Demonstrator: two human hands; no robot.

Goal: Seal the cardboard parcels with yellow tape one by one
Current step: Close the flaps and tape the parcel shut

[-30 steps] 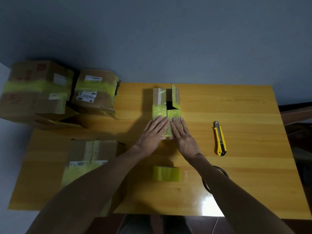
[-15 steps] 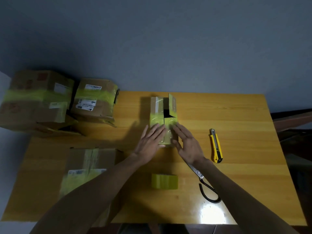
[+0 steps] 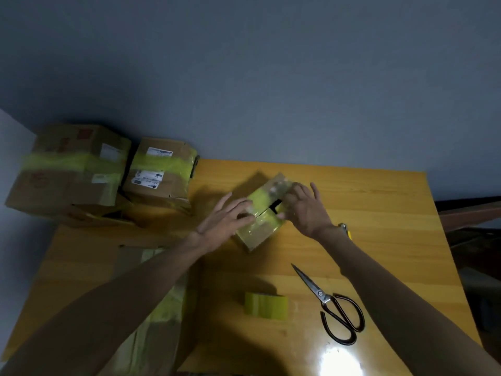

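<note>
A small cardboard parcel (image 3: 261, 223) with yellow tape over its top lies turned at an angle in the middle of the wooden table (image 3: 379, 202); a dark gap shows between its flaps. My left hand (image 3: 226, 217) presses its left side with fairly straight fingers. My right hand (image 3: 305, 210) grips its right edge, thumb on top beside the gap. The picture is blurred around both hands. The roll of yellow tape (image 3: 266, 305) lies nearer to me, touched by neither hand.
Black-handled scissors (image 3: 334, 309) lie right of the tape roll. A yellow utility knife (image 3: 346, 230) peeks out behind my right wrist. Two taped boxes (image 3: 70, 169) (image 3: 162, 172) stand at the far left. Another taped box (image 3: 154, 308) lies under my left forearm.
The small parcel has turned from square-on to diagonal between my hands. My right hand moved from its near end to its right edge. The camera tilted down, showing more of the scissors.
</note>
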